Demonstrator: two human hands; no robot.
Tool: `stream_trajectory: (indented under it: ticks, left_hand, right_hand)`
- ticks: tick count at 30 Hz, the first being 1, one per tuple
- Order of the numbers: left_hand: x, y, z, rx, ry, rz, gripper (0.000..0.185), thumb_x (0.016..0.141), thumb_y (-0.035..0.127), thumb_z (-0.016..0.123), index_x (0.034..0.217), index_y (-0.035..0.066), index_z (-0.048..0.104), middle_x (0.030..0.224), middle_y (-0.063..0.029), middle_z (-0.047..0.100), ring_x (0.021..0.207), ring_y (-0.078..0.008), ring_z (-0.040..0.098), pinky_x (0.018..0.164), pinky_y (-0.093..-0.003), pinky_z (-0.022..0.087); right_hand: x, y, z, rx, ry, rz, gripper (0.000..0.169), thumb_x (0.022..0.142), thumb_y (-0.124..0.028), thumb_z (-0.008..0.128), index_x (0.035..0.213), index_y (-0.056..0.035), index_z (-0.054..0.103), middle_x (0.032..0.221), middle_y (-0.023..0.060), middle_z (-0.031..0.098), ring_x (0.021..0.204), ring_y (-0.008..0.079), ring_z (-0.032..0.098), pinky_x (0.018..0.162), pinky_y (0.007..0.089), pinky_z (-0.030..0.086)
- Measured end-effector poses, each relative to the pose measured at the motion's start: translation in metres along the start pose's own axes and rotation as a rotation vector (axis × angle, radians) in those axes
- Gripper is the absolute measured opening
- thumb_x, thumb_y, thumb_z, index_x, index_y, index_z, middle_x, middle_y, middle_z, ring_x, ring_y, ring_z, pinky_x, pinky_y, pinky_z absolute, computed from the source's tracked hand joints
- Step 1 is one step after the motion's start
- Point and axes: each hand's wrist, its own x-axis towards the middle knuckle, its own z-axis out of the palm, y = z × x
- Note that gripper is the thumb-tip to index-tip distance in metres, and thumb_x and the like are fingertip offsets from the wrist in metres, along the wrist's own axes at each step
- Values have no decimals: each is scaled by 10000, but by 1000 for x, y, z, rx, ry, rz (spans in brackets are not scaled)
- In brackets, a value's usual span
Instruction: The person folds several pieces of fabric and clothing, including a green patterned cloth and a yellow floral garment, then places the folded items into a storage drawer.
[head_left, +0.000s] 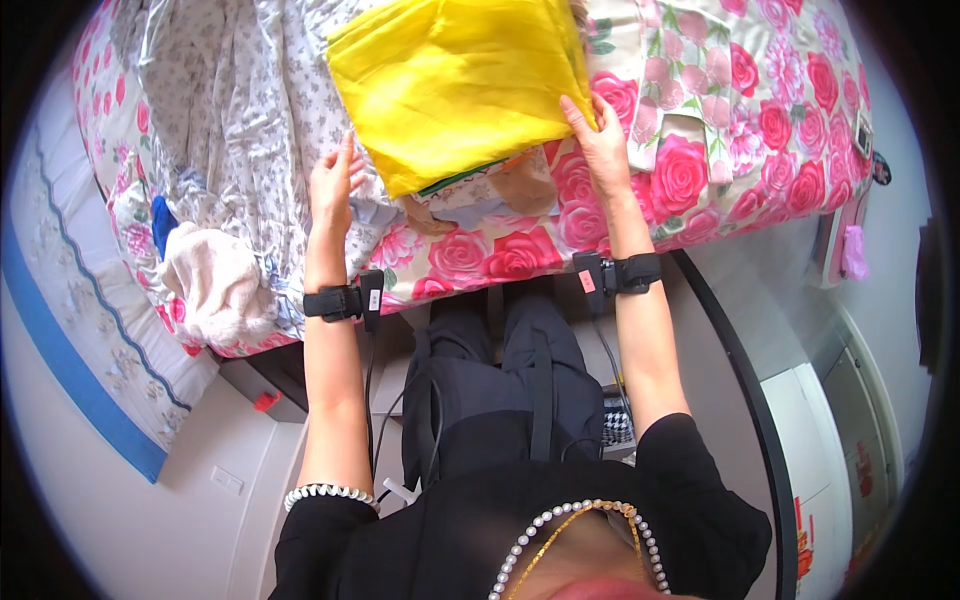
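A folded yellow cloth (457, 82) lies over other folded clothes on the rose-print bedspread (517, 255). My right hand (602, 142) grips its lower right corner between thumb and fingers. To the left of the cloth, my left hand (337, 176) is raised with its fingers apart and holds nothing. Below the yellow edge show a patterned white fabric (469, 187) and a beige piece (525, 184). A grey floral garment (225, 112) spreads out beyond my left hand.
A fluffy cream garment (214, 281) and a blue item (163, 217) lie at the bed's left. At the right is a folded floral cloth (686, 67), with a small device (863, 135) near the edge. Cables hang from both wrist straps. A curtain (97, 247) hangs at the far left.
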Motion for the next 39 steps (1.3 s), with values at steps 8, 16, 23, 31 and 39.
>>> stream_trajectory:
  ticks: [8,16,23,31,39]
  left_hand:
    - [-19,1,18,-210,-258,-38,490,781,350,644,1081,-19,525,989,-86,580,819,-122,553,689,-236,432]
    - [-14,15,28,-531,-400,136,338,770,130,656,1025,-61,542,982,-128,601,833,-179,610,730,-276,508]
    - [-13,64,-38,-841,-581,313,326,831,121,554,1109,-40,505,1009,-116,592,864,-181,594,777,-292,485]
    - [-67,55,-177,-689,-235,465,331,816,91,576,1105,-46,491,1027,-143,582,890,-228,607,765,-303,501]
    - [-66,-169,-196,-367,44,53,356,823,104,581,1134,-38,483,1066,-92,572,892,-164,573,774,-272,458]
  right_hand:
    - [10,-19,10,200,-211,249,436,775,-248,674,1094,1,512,1025,46,578,908,114,556,778,252,442]
    - [-1,-54,28,-21,-300,196,405,783,-151,652,1094,67,512,1043,98,576,929,159,569,811,262,446]
    - [-21,-126,101,-128,-419,21,325,797,-157,610,1034,53,540,973,102,601,882,166,589,778,256,462]
    - [-95,-127,192,-409,-636,-489,278,810,-106,567,1068,-5,551,994,90,597,895,162,580,774,258,458]
    - [-147,77,173,-310,-556,197,363,773,-88,547,1122,2,505,1008,85,603,908,134,565,806,264,442]
